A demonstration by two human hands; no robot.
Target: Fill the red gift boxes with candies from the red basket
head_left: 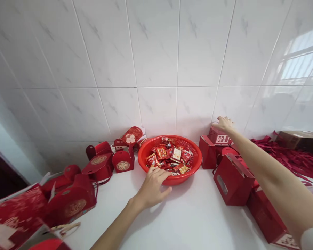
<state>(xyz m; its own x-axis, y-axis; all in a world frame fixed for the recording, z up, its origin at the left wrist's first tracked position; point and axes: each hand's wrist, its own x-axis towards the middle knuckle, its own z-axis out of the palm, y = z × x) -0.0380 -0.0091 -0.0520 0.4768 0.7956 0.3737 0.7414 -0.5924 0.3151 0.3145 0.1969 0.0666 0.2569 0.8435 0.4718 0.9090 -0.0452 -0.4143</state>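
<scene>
My left hand (154, 185) is at the front rim of a round red plastic basket (143, 158), fingers stretched out and nothing held. Inside the basket lie many small wrapped snacks (161, 152), mostly red and gold, with a cream packet (176, 154) among them. Far to the right, close to the tiled wall, my right hand (224, 124) reaches down onto the top of a red gift box (220, 137) with a white double-happiness label. Its fingers bend over the box's upper edge; their tips are partly hidden.
Red gift boxes (123, 159) stand left of the basket, several larger ones (70, 198) nearer me. More red boxes (233, 180) line the right side. Dark red ribbons or strips (281, 152) lie beside a cardboard box (299, 139) at far right. White tiles (156, 52) rise behind the white tabletop (195, 215).
</scene>
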